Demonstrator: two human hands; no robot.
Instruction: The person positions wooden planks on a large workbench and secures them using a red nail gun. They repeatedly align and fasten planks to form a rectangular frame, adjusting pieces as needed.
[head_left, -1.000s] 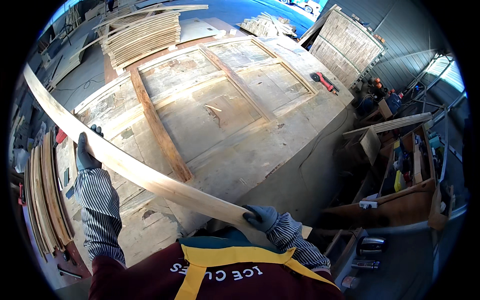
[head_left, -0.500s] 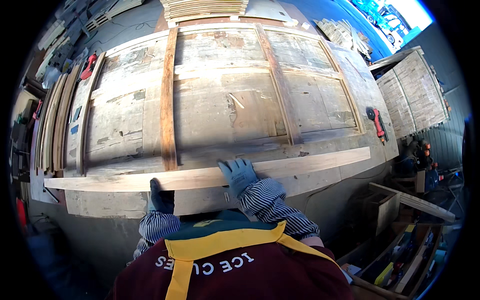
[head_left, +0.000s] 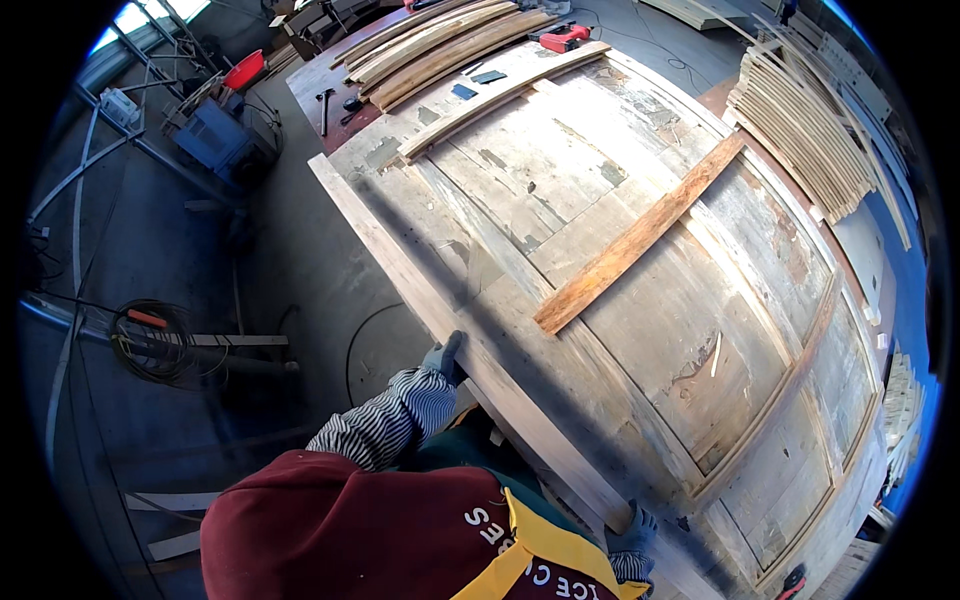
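A long pale wooden plank (head_left: 535,425) runs diagonally along the near edge of the workbench. My left hand (head_left: 445,360), in a blue-grey glove, is closed around its near edge around the middle. Farther along to the lower right, my gloved right hand (head_left: 632,530) grips the same plank, its fingers partly hidden. A dark shadow falls on the bench beside the plank, which appears raised a little. Beyond lies a frame of wooden strips, with a rough brown board (head_left: 640,235) across it and a pale end batten (head_left: 505,100) at its left end.
Several planks (head_left: 440,50) are stacked at the bench's far left, near a red power tool (head_left: 562,38) and a hammer (head_left: 325,110). Another stack of strips (head_left: 800,130) stands at the far right. On the left are a blue machine (head_left: 215,130) and a cable coil (head_left: 150,340).
My view has swung to the left, bringing the left floor area into sight. Both hands still hold the plank; my right hand has shifted farther along it, away from my left.
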